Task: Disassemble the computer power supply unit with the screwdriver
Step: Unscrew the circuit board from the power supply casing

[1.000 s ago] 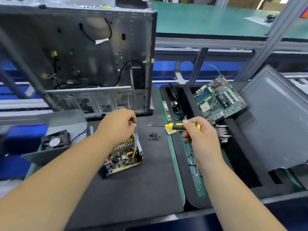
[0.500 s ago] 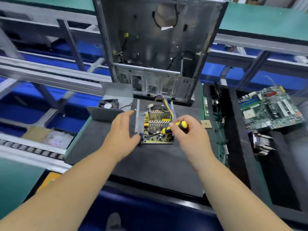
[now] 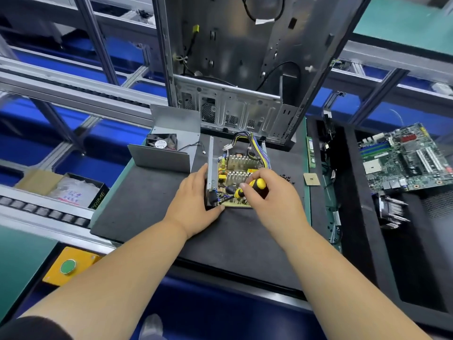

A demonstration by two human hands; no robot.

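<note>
The screwdriver [image 3: 255,186], gripped by the fingers of the right hand [image 3: 267,200], moves from mid-air onto the near-left corner of the power supply unit [image 3: 237,168] on the surface [image 3: 147,204], while the left hand [image 3: 196,204] braces its side with flat fingers: screw removal appears imminent.

left sleeve [image 3: 34,327]: dark, short, at the upper arm | left hand [image 3: 196,204], right hand [image 3: 272,202]: bare

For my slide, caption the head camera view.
Left hand braces the opened power supply unit while the right hand works a screwdriver at its circuit board.
</note>
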